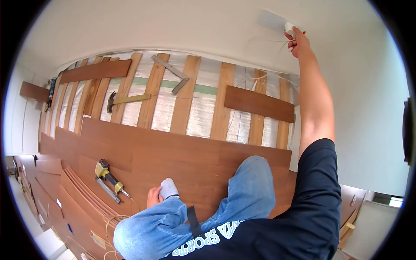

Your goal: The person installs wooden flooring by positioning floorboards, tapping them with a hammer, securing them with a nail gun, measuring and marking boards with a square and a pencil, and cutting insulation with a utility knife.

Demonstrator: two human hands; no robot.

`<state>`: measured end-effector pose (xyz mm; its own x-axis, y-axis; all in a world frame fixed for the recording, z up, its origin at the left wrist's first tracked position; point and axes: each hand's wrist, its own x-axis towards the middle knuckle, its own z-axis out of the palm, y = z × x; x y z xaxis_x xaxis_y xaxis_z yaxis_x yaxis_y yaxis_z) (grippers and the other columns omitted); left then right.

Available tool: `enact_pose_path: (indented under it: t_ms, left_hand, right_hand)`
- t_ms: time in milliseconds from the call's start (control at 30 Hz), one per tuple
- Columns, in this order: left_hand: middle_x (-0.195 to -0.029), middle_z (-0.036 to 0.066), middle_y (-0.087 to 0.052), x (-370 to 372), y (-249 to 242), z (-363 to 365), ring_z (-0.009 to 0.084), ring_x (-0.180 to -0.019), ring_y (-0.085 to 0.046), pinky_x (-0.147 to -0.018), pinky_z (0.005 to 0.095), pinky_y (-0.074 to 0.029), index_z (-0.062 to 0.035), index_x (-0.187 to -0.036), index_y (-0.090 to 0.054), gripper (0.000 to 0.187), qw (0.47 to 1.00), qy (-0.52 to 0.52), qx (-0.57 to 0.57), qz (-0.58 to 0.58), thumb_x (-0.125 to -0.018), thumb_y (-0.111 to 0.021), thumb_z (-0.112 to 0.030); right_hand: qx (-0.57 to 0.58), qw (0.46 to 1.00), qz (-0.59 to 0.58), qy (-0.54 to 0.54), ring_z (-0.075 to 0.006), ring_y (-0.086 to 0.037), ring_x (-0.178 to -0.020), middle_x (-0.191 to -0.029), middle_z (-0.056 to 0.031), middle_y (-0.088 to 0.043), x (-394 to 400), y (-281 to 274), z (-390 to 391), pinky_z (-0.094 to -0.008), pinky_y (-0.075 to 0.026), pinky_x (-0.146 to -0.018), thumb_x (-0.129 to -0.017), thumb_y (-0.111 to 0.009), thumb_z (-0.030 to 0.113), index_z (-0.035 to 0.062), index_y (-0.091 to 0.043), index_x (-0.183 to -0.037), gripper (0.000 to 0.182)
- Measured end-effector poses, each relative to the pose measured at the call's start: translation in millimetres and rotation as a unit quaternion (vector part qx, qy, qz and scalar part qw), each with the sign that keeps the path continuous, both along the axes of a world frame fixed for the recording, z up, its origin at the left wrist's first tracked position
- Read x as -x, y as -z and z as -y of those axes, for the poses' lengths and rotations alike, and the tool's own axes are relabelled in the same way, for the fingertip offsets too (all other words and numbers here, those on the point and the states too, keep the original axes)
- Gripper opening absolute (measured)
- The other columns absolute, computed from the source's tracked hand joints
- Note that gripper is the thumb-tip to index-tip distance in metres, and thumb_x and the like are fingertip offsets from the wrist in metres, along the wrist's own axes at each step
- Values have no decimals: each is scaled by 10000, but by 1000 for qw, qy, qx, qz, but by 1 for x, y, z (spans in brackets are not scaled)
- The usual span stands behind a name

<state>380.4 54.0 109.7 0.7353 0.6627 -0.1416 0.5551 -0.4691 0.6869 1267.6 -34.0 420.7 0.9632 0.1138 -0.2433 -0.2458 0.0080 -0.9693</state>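
At the upper right my right arm is stretched out to the wall, and my right hand (297,42) is closed around a white plug (289,28) at a pale wall plate (272,19). A thin white cord (277,41) trails leftward from the fingers. A small red bit shows beside the fingertips; what it is I cannot make out. Low in the view, my left hand (153,197) is beside my grey-socked foot (169,188), just above the brown floorboards (173,151). My leg hides most of it, so its grip does not show.
Wooden joists (186,95) run over silvery insulation along the wall. On them lie a hammer (125,99), a metal square (173,71), a loose board (259,104) and another board (96,71). A yellow-black nail gun (108,178) and stacked planks (82,190) are at left.
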Motion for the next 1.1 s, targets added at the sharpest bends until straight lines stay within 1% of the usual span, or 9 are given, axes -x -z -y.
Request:
enact_pose_path:
  t_ms: [300,500,633,700,767,833,900,967,1100]
  left_hand:
    - [-1087,175,-618,-18,-4,-3,362,-954,-626,-846,440,-530,-52,-1198,-647,401,999,-15,27,-36,-808,-576,6]
    - [-1051,120,-614,-9,9,-8,229,-796,-602,-714,361,-523,-45,-1246,-613,399,998,34,53,-27,-849,-586,-17]
    - [-1050,90,-622,4,49,-49,167,-836,-603,-733,353,-535,-27,-1301,-570,349,984,82,132,-91,-958,-598,-86]
    - [-1050,125,-648,6,58,-60,199,-887,-644,-777,363,-554,-25,-1265,-598,320,975,65,191,-98,-950,-622,-74]
    - [-1066,165,-677,-14,35,-70,258,-941,-687,-833,383,-571,-19,-1240,-628,289,971,148,116,-148,-955,-625,-68]
    - [-1037,165,-685,-52,-6,-74,245,-908,-691,-804,386,-571,-16,-1254,-621,300,960,243,42,-130,-959,-618,-76]
    - [-1127,199,-679,-78,-41,-73,301,-975,-710,-849,403,-583,-27,-1262,-634,304,955,232,10,-185,-960,-626,-57]
    - [-1133,199,-673,-59,-16,-90,297,-972,-706,-858,412,-583,-26,-1275,-628,316,973,210,23,-88,-966,-653,-92]
    - [-1159,173,-691,-66,-48,-70,256,-1025,-702,-886,395,-574,-26,-1292,-630,340,977,186,28,-104,-974,-675,-137]
  right_hand:
    - [20,998,24,-59,-91,-425,-515,-875,-66,-735,93,8,75,-264,-344,-445,-972,-744,344,43,-622,-1144,368]
    - [111,976,-46,-184,-36,-477,-632,-846,55,-623,298,-8,292,-234,-354,-517,-946,-741,410,92,-665,-1256,451]
    - [315,922,-74,-214,-28,-480,-646,-813,54,-590,393,-36,461,-223,-366,-529,-939,-721,391,76,-679,-1232,432]
    - [376,903,-139,-156,-62,-545,-701,-832,31,-627,428,-45,513,-241,-441,-594,-934,-736,377,45,-691,-1198,426]
    - [420,898,-55,-117,-104,-588,-781,-910,-5,-666,456,12,591,-277,-508,-711,-921,-763,359,25,-682,-1216,453]
    - [485,859,-130,-98,-242,-690,-930,-1067,-120,-731,480,67,654,-365,-551,-878,-916,-770,332,12,-651,-1275,495]
    - [671,739,-8,-56,-357,-722,-1041,-1152,-215,-732,514,134,689,-434,-575,-903,-963,-706,351,-10,-629,-1319,512]
    - [696,711,-79,-61,-450,-656,-1206,-1278,-313,-666,528,178,701,-502,-523,-1027,-977,-674,347,-17,-595,-1360,535]
    - [652,740,-165,12,-470,-659,-1172,-1196,-312,-696,537,223,674,-530,-528,-997,-1007,-585,331,54,-529,-1335,433]
